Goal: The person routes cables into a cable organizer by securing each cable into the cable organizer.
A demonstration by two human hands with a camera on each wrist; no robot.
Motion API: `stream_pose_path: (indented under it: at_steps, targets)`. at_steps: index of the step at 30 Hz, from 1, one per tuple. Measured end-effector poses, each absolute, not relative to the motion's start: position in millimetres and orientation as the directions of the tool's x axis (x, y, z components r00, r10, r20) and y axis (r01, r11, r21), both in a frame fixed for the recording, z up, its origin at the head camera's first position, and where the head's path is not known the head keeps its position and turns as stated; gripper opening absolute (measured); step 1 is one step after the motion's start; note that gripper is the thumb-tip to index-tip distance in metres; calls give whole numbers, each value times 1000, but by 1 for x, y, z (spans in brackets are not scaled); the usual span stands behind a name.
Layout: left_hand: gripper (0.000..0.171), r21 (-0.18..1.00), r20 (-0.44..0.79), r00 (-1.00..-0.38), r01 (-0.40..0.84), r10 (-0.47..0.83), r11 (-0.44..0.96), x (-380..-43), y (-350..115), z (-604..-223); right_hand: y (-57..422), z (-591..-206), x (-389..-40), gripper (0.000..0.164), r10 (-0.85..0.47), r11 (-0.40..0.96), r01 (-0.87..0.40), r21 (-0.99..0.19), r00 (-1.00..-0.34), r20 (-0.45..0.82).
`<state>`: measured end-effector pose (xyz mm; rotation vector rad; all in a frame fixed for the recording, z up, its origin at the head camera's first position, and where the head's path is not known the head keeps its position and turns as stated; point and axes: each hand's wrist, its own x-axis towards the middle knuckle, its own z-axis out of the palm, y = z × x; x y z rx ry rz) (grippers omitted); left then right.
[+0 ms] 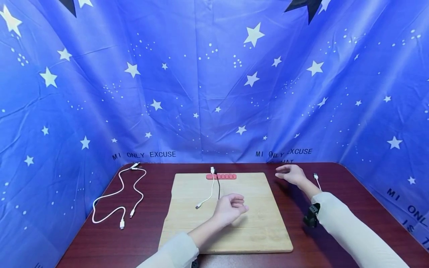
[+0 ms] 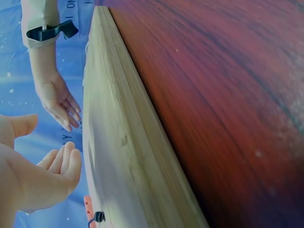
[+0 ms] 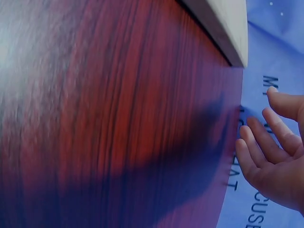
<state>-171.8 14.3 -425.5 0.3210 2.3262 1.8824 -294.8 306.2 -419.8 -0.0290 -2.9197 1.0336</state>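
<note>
Over the wooden board (image 1: pixel 187 230) hovers my left hand (image 1: pixel 230 210), its fingers loosely bent and holding nothing. Just beyond it a short white cable (image 1: pixel 212 190) and a black cable (image 1: pixel 219 188) run from a red cable holder (image 1: pixel 228 176) at the board's far edge. My right hand (image 1: pixel 292 174) is above the table, right of the board's far corner, with relaxed fingers and nothing in them. Another white cable's plug (image 1: pixel 316 176) shows behind the right wrist; the rest of that cable is hidden by the arm. In the left wrist view, both hands (image 2: pixel 52 175) appear empty.
On the left of the dark red table (image 1: pixel 151 201) lies a long white cable (image 1: pixel 95 208) in loose curves, perhaps more than one. A blue curtain (image 1: pixel 201 93) with stars hangs along the back and both sides. Each wrist wears a black camera mount (image 1: pixel 312 216).
</note>
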Motion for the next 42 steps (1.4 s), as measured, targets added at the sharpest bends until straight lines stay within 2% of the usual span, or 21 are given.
stream_pose_path:
  at_steps: [6, 18, 30, 42]
  targets:
    - [41, 976, -2, -964, 57, 267, 212, -170, 19, -424, 326, -417, -293, 40, 95, 793, 58, -606, -995, 30]
    - [42, 981, 8, -954, 66, 299, 185, -164, 26, -424, 369, -412, -282, 45, 223, 775, 185, -605, -975, -12]
    - [41, 987, 7, -947, 59, 320, 152, -160, 37, -421, 394, -412, -281, 42, 337, 747, 276, -605, -942, -13]
    - [37, 988, 8, -942, 59, 337, 142, -153, 39, -412, 411, -413, -282, 38, 357, 741, 311, -595, -933, -44]
